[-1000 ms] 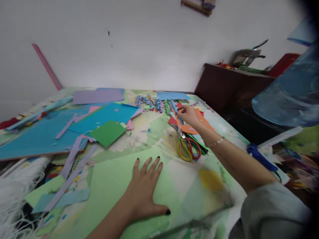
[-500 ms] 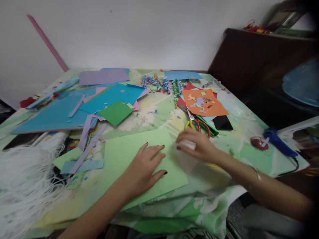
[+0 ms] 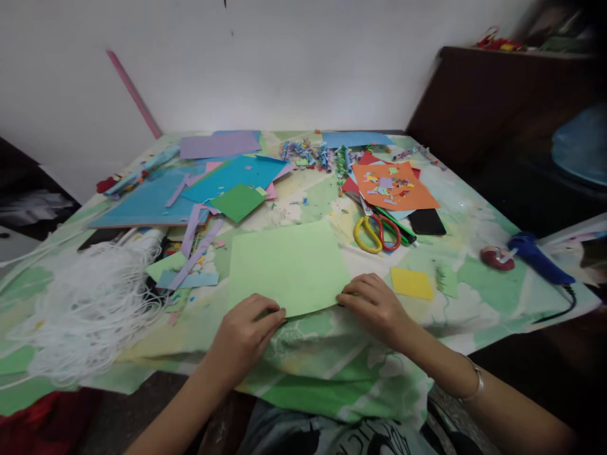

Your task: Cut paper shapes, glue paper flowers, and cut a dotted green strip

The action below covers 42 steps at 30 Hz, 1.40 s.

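Note:
A light green paper sheet (image 3: 289,262) lies in front of me near the table's front edge. My left hand (image 3: 249,328) pinches its near edge, thumb and fingers pressed together. At the near right corner, my right hand (image 3: 374,306) grips the same sheet between thumb and bent fingers. Between the two hands the near edge looks slightly lifted from the cloth. Just beyond the right hand lie scissors (image 3: 367,235) with yellow and red handles. A yellow paper piece (image 3: 411,283) rests to the right of that hand.
White string (image 3: 95,309) is heaped at left, beside paper strips (image 3: 192,230). Coloured sheets (image 3: 237,180) lie behind. An orange sheet (image 3: 396,186) carries paper scraps, with a black phone (image 3: 427,222) below it. A blue glue gun (image 3: 540,259) with a cord sits at right.
The left hand, formerly spread flat on the sheet, now pinches its near edge. My right hand has come down to the near right corner; the whitish thing in it no longer shows.

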Motion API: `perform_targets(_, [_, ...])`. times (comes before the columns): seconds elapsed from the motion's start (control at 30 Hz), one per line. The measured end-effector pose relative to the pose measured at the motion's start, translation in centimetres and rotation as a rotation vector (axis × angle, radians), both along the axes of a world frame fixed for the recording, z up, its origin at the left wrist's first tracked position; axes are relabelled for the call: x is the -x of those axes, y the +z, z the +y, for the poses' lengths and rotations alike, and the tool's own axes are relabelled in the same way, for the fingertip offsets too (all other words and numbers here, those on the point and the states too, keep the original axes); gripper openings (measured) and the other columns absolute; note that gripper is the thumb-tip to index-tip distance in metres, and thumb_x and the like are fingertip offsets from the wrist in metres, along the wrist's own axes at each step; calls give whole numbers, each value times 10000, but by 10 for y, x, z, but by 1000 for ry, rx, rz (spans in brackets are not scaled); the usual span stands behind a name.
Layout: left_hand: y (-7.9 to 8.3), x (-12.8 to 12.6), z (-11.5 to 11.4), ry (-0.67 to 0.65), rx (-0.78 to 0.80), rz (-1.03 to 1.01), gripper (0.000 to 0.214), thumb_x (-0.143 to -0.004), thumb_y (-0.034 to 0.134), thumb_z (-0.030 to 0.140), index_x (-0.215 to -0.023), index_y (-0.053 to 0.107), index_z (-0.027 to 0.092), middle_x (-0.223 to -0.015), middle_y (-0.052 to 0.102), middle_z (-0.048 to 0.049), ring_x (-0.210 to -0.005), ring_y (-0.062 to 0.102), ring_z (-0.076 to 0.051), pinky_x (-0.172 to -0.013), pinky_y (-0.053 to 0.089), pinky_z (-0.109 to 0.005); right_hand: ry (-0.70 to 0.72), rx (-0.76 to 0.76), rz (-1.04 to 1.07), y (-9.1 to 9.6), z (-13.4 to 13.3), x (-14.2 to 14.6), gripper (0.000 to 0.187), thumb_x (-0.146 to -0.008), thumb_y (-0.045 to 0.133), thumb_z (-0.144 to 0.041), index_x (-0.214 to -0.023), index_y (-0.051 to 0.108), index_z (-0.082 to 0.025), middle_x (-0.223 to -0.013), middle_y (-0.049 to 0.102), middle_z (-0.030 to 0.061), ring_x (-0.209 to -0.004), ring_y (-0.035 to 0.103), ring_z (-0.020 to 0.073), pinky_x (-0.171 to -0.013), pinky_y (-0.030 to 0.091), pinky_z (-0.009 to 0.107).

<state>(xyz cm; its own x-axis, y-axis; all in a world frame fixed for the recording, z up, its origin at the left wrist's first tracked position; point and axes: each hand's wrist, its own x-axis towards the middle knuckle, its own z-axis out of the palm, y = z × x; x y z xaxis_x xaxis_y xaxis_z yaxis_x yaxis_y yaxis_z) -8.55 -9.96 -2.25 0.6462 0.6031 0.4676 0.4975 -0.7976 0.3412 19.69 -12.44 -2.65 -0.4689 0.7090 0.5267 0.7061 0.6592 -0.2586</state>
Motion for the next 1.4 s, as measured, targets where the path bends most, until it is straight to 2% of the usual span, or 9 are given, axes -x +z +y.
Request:
perform_targets(0.17, [-6,-18,6,52,-10,-58,111,-893,566,177,-857,670,168,-796,650,-53,-756,574,-160,-681,505,-296,-75,20,9,-5,5,-10,193,-926,475,-144,-879,661,-168,-797,651,92,-775,537,190,-704,455,346])
perform_targets(0.4, [-6,0,3,161,9,-42,157,-901,548,205,-843,692,181,-815,680,-53,-778,596,-165,-730,509,-306,-77,111,95,-8,10,-14,215,-940,454,-186,-913,668,-177,-829,636,104,-794,550,202,-695,490,343])
perform_targets(0.6, [-3,3,10,298,142,-102,218,-888,561,305,-733,663,191,-723,663,-22,-700,611,-149,-656,480,-272,-157,275,110,-7,19,-17,150,-917,506,-205,-843,634,-181,-809,619,79,-796,548,193,-706,468,324])
perform_targets(0.73, [-2,6,18,399,251,-27,315,-853,560,408,-620,597,199,-638,613,-7,-653,575,-164,-611,427,-285,-229,382,108,-4,22,-18,136,-891,559,-229,-770,601,-182,-741,602,51,-773,516,188,-694,426,313])
perform_targets(0.83, [-2,9,21,452,313,4,336,-834,554,450,-605,576,205,-632,605,0,-657,565,-171,-614,406,-287,-269,438,88,-1,25,-19,171,-882,581,-253,-729,582,-176,-714,588,47,-750,495,185,-676,403,304])
perform_targets(1.23, [0,4,22,522,376,85,349,-827,500,470,-593,502,212,-623,546,-10,-660,516,-192,-609,334,-301,-401,527,-65,5,39,-17,245,-832,641,-311,-649,548,-178,-653,561,28,-676,492,174,-607,344,284])
perform_targets(1.4, [2,0,21,565,401,162,317,-823,472,430,-592,470,213,-631,535,-17,-682,495,-200,-623,316,-301,-442,585,-135,9,40,-14,256,-850,596,-345,-669,570,-166,-676,582,42,-696,500,178,-626,334,284])
